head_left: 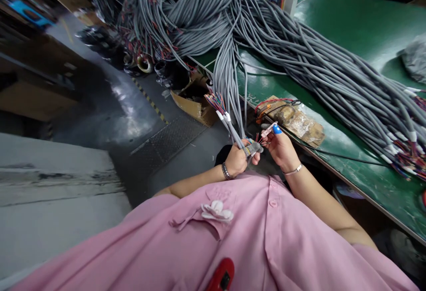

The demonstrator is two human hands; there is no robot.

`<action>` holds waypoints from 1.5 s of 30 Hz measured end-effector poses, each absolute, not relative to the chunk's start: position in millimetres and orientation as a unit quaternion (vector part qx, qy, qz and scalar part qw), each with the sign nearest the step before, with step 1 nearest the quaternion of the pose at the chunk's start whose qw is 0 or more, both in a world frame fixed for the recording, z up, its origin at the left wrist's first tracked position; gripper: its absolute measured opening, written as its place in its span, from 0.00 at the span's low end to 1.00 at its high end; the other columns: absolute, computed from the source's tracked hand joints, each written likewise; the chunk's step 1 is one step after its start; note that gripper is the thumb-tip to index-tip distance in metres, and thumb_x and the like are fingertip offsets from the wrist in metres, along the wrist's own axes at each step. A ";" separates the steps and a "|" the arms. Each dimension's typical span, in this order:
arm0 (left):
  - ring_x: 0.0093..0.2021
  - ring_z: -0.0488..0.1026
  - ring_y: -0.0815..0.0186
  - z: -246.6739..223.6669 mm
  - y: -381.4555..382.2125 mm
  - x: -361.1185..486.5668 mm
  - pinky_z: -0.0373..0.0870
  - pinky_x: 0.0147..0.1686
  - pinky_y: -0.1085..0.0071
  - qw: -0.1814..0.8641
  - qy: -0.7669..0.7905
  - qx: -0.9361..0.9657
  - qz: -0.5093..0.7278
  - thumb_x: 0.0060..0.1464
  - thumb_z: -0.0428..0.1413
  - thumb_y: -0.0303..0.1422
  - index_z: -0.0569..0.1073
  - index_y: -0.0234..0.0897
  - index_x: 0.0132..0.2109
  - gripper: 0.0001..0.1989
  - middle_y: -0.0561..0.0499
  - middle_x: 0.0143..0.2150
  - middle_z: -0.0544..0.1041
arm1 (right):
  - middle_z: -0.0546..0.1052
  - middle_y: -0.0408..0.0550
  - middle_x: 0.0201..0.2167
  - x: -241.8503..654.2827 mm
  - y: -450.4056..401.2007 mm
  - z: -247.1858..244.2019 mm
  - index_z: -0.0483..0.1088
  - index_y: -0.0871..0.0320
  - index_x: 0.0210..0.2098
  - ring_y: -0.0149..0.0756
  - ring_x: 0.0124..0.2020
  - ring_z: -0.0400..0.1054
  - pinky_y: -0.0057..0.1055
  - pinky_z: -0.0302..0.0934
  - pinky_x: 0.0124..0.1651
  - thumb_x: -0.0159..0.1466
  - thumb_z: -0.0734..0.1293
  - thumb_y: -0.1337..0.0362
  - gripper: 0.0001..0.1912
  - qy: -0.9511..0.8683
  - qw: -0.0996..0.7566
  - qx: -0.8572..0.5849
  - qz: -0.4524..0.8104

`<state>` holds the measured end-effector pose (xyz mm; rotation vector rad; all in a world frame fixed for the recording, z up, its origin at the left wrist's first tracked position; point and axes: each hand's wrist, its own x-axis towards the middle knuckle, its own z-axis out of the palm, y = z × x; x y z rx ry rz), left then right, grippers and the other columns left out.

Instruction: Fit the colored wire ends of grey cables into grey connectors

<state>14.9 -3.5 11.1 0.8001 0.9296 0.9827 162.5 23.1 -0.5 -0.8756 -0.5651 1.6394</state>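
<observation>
My left hand (pixel 237 160), a bracelet at its wrist and grey coverings on some fingers, is closed around several grey cables (pixel 235 133). Their white-banded ends stick up past it, fanning into thin coloured wires (pixel 216 100). Close to its fingertips, more fine red and black wires (pixel 258 139) poke out. To the right, my right hand (pixel 282 150) pinches a small pale strip (pixel 268 130) with faint markings, its exact kind unclear. A blue cover (pixel 276 129) sits on the right thumb. The two hands are almost touching, in front of the pink shirt.
A big heap of grey cable (pixel 203 11) lies over the green table (pixel 349 20), with a long bundle (pixel 319 69) running right. By the table edge is a tape-wrapped block (pixel 296 124) with wires. An open cardboard box (pixel 191 104) stands below. At left is a pale cabinet (pixel 60 211).
</observation>
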 end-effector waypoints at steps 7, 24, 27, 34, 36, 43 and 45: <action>0.15 0.67 0.71 11.2 0.2 19.1 0.64 0.16 0.75 0.700 0.429 0.346 0.455 0.43 0.64 0.46 0.73 0.31 0.28 0.19 0.51 0.18 0.73 | 0.75 0.41 0.26 167.1 26.4 -1.7 0.70 0.55 0.32 0.25 0.21 0.65 0.23 0.63 0.22 0.53 0.72 0.43 0.22 -0.224 0.543 -0.425 0.688; 0.15 0.67 0.70 3.9 -0.2 16.2 0.64 0.15 0.73 0.697 0.425 0.358 0.454 0.45 0.64 0.44 0.74 0.30 0.29 0.18 0.51 0.18 0.73 | 0.77 0.45 0.28 169.4 26.8 -1.9 0.72 0.56 0.31 0.31 0.26 0.69 0.27 0.68 0.27 0.54 0.67 0.36 0.27 -0.172 0.528 -0.378 0.741; 0.15 0.68 0.70 4.9 -2.8 14.2 0.64 0.15 0.74 0.698 0.413 0.358 0.463 0.46 0.64 0.43 0.74 0.30 0.29 0.17 0.51 0.18 0.73 | 0.77 0.44 0.27 170.8 27.5 -0.5 0.72 0.56 0.33 0.30 0.25 0.69 0.27 0.69 0.28 0.55 0.68 0.38 0.25 -0.180 0.523 -0.379 0.742; 0.15 0.67 0.71 6.6 -4.4 13.9 0.63 0.15 0.74 0.693 0.417 0.344 0.477 0.45 0.64 0.44 0.75 0.30 0.29 0.18 0.51 0.18 0.73 | 0.78 0.43 0.30 168.9 25.2 -0.3 0.74 0.57 0.34 0.27 0.26 0.69 0.23 0.68 0.29 0.57 0.70 0.44 0.21 -0.219 0.555 -0.354 0.720; 0.16 0.67 0.71 7.2 -3.8 15.3 0.63 0.15 0.74 0.692 0.421 0.336 0.481 0.44 0.64 0.44 0.74 0.30 0.29 0.19 0.51 0.18 0.73 | 0.78 0.43 0.30 168.1 25.6 -3.3 0.74 0.56 0.34 0.27 0.26 0.68 0.23 0.68 0.29 0.56 0.70 0.44 0.21 -0.223 0.554 -0.342 0.726; 0.15 0.66 0.71 10.4 -1.0 21.5 0.62 0.15 0.74 0.694 0.430 0.320 0.481 0.43 0.64 0.45 0.72 0.31 0.29 0.19 0.52 0.18 0.72 | 0.77 0.41 0.28 161.9 31.7 -6.2 0.74 0.56 0.32 0.27 0.27 0.68 0.22 0.66 0.29 0.54 0.74 0.48 0.18 -0.161 0.570 -0.334 0.733; 0.15 0.67 0.70 9.3 -0.4 21.7 0.62 0.15 0.74 0.694 0.435 0.314 0.480 0.42 0.65 0.44 0.72 0.32 0.29 0.18 0.52 0.19 0.73 | 0.76 0.40 0.26 160.0 32.4 -4.8 0.74 0.57 0.31 0.26 0.25 0.67 0.22 0.65 0.28 0.54 0.74 0.49 0.17 -0.153 0.582 -0.335 0.724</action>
